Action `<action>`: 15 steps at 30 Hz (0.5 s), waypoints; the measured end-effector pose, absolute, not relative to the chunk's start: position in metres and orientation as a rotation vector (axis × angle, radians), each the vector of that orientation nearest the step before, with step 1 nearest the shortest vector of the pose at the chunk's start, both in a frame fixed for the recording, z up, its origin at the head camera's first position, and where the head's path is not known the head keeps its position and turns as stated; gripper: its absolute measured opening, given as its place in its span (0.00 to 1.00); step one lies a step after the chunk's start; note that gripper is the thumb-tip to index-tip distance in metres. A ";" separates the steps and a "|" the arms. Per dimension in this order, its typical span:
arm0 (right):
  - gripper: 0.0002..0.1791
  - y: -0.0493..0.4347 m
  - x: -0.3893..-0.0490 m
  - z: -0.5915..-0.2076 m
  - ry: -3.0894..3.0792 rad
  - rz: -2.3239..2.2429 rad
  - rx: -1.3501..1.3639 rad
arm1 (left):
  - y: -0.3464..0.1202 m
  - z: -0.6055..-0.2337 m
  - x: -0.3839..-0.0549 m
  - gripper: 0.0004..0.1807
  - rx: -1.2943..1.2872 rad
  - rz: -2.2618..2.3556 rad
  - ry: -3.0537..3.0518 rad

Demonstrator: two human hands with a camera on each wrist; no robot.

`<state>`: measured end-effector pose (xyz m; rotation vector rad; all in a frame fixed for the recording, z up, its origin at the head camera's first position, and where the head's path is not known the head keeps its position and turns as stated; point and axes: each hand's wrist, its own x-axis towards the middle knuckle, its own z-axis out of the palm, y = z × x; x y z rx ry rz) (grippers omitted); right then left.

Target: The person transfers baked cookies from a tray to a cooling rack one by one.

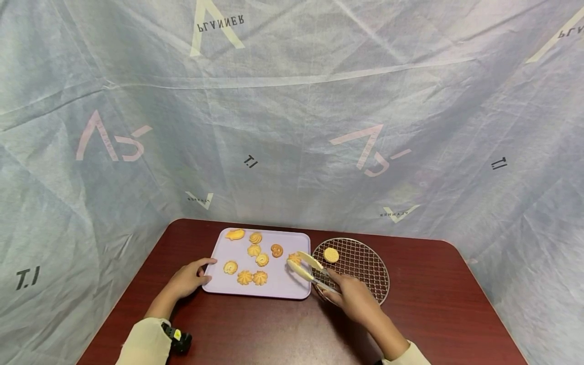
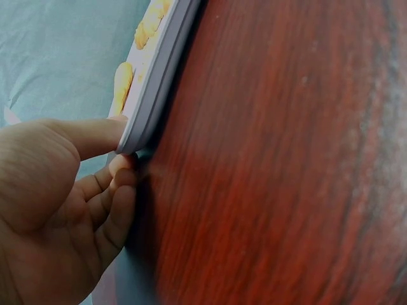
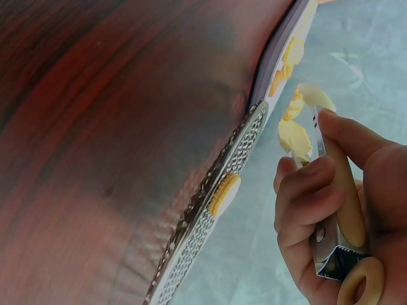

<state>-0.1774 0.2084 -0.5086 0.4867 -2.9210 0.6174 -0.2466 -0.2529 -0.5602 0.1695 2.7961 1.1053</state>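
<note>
My left hand [image 1: 186, 279] pinches the left edge of a pale lilac tray [image 1: 283, 287]; the left wrist view shows the thumb on the rim and the fingers below it. Several cookies lie on the tray, among them a fish-shaped cookie [image 1: 235, 234], a pretzel-like cookie [image 1: 277, 250] and a flower-shaped cookie [image 1: 260, 278]. My right hand [image 1: 356, 299] grips tongs [image 3: 343, 190] with cream tips. Between the tips is a ridged cookie [image 3: 293, 107], raised off the surface near the tray's right side.
Right of the tray, beside its edge, lies a round wire rack [image 1: 365, 263] with one round cookie [image 1: 331, 255] on it. Both stand on a dark red wooden table [image 1: 255, 329]. Behind the table hangs a grey printed cloth [image 1: 292, 126].
</note>
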 end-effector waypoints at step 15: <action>0.34 0.225 -0.171 -0.505 -2.930 0.635 0.399 | -0.253 -0.561 -0.247 0.25 0.157 1.107 2.791</action>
